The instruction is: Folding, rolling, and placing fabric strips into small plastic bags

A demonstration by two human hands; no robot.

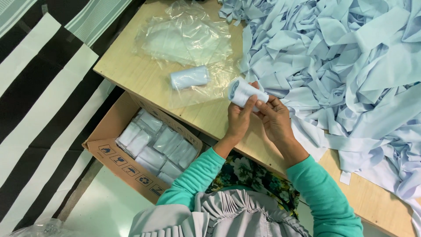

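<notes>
While both hands meet near the middle of the frame, they hold a small roll of pale blue cloth (244,92) between them. The left hand (239,120) has its grip wrapped around the lower side of the roll, fingers pressed on it. The right hand (275,117) pinches the roll's end with thumb and fingertips. The roll sits just above the edge of the wooden bench (131,70).

Some of the work looks done. One finished roll (190,77) lies on the bench, up and to the left of the hands, on top of clear plastic bags (184,35). Down at the lower left, an open cardboard box (118,160) is nearly full of bagged rolls (158,145), packed side by side. A lot looks left to do. A big heap of loose pale blue cloth strips (342,61) fills the upper right of the frame and spills over the bench.

The bench top is light wood, smooth and plain. On the left side of the frame lies a floor covering with wide black and white stripes (39,101). The person wears teal sleeves (326,197) and a grey cloth (219,217) at the bottom.
</notes>
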